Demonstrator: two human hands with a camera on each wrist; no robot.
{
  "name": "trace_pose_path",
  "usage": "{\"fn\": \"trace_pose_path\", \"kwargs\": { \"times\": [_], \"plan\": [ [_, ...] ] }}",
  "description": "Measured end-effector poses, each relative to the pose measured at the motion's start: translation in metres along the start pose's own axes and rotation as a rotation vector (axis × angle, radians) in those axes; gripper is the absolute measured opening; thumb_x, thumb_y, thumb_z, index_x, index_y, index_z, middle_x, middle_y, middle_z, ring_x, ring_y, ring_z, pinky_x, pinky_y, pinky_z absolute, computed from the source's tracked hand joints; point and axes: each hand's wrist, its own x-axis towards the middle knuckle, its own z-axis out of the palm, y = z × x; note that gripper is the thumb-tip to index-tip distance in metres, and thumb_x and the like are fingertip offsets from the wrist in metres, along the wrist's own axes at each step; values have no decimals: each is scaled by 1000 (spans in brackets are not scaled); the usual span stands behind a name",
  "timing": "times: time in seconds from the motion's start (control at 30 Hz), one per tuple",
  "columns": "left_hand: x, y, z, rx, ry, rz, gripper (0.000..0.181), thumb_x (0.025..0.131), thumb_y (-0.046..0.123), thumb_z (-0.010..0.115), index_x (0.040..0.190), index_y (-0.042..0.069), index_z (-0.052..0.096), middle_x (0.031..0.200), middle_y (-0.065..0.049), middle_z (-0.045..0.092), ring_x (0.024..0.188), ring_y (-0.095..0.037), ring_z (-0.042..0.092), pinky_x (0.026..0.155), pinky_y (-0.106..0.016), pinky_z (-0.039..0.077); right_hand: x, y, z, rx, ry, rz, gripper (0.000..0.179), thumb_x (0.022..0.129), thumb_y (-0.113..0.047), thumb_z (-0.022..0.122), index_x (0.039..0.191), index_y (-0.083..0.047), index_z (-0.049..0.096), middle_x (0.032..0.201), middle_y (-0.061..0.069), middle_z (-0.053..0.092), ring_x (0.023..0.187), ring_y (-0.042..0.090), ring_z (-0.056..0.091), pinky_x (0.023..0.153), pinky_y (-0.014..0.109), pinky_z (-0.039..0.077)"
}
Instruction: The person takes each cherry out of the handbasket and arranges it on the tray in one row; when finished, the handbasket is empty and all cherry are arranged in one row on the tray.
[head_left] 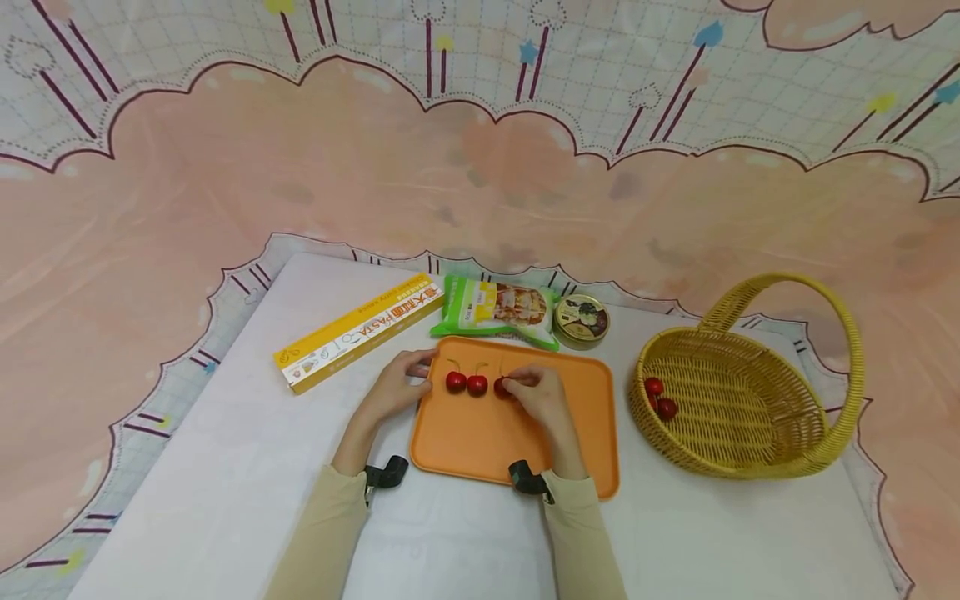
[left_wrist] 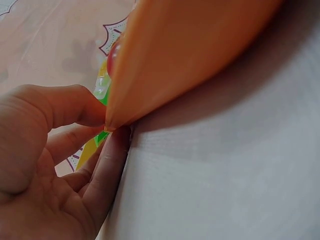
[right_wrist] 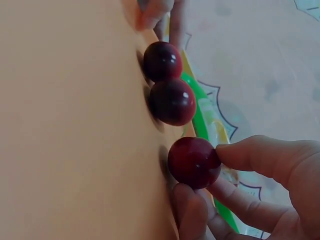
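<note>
My right hand point(head_left: 542, 398) pinches a red cherry point(right_wrist: 194, 163) between thumb and fingers, low over the orange tray point(head_left: 472, 433). Left of it on the tray are two more cherries, one in the middle point(head_left: 477, 385) and one farther left point(head_left: 456, 382), side by side with their stems pointing away. My left hand point(head_left: 397, 385) grips the tray's left edge near the far corner. In the left wrist view, the thumb point(left_wrist: 85, 105) lies against the tray's rim while the other fingers reach along its outer side.
A yellow wicker basket point(head_left: 720, 408) with a tall handle and several cherries point(head_left: 666, 408) stands at right. Behind the tray lie a green food packet point(head_left: 495, 308) and a round tin point(head_left: 582, 320). A yellow-and-white pasta box point(head_left: 360, 333) lies at far left on the white table point(head_left: 210, 467).
</note>
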Motion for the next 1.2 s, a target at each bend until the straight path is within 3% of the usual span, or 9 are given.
{"fn": "trace_pose_path", "kwargs": {
  "times": [0.4, 1.2],
  "plan": [
    [1, 1, 1, -21, 5, 28, 55, 84, -4, 63, 138, -2, 54, 126, -22, 55, 107, -35, 61, 93, -47, 50, 4, 7, -1, 26, 12, -15, 18, 88, -7, 71, 98, 8, 71, 82, 14, 70, 66, 15, 63, 60, 22, 50],
    [0, 0, 0, -8, 0, 11, 54, 84, -3, 63, 138, -2, 54, 127, -22, 55, 107, -35, 61, 94, -47, 50, 2, 8, 2, -18, 0, -33, 19, 88, -12, 72, 97, 4, 73, 80, 10, 69, 65, 13, 59, 60, 22, 48]
  ]
}}
